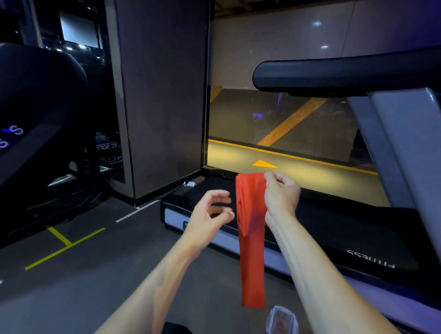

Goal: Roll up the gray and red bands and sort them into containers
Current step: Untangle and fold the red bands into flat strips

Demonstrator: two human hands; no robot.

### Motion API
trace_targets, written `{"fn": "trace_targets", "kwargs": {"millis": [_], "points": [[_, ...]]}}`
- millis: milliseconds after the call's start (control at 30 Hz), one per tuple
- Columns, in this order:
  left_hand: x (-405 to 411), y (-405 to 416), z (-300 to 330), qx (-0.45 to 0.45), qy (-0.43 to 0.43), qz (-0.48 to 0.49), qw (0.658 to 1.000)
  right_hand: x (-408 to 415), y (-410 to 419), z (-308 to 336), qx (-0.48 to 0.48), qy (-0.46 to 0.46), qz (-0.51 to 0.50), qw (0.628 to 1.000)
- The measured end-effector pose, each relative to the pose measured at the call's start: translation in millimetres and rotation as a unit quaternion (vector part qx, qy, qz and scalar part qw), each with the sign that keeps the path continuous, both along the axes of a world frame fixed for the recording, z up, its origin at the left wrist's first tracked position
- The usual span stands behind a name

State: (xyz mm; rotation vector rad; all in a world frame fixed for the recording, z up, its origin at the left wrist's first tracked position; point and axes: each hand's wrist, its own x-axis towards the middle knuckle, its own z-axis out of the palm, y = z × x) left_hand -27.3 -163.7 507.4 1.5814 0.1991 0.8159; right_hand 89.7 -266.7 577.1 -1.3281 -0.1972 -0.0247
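Rolling not begun: right hand pinches red band top at 12 o'clock, hanging; left hand spread, empty, prob. should grab band next to start roll.

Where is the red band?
In the head view, the red band hangs centre-right from the right hand, beside the open left hand, above a clear container.

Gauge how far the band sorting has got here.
Done: nothing visibly rolled. In hand: right hand pinches the red band, which hangs unrolled; left hand reaches toward it, empty. Left: rolling it and putting it in the container. No gray band shows.
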Motion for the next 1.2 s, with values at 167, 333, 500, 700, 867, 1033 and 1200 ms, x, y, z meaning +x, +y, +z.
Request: {"fn": "trace_targets", "kwargs": {"millis": [167, 333, 500, 700, 867, 1033, 1200], "points": [[7, -8, -21, 0.009, 0.059, 0.027, 0.998, 1, 1, 8, -0.003, 0.005, 0.013, 1.0], [8, -19, -15, -0.028, 0.029, -0.014, 0.999, -1, 1, 13, -0.001, 0.009, 0.016, 1.0], [9, -26, -13, 0.0, 0.009, 0.024, 1.0, -6, 0, 18, 0.004, 0.011, 0.028, 1.0], [3, -35, -16, 0.05, 0.016, 0.057, 0.997, -8, 1, 22, -0.001, 0.008, 0.024, 1.0], [1, -45, -4, 0.047, 0.038, 0.078, 0.995, -11, 1, 20, 0.0, -0.002, 0.017, 1.0], [3, -47, 5, 0.078, 0.111, 0.095, 0.986, -12, -3, 19, -0.004, -0.011, 0.018, 1.0], [0, -40, 6, 0.038, 0.154, 0.038, 0.987, -10, -8, 15, -0.004, -0.006, 0.014, 1.0]]}}
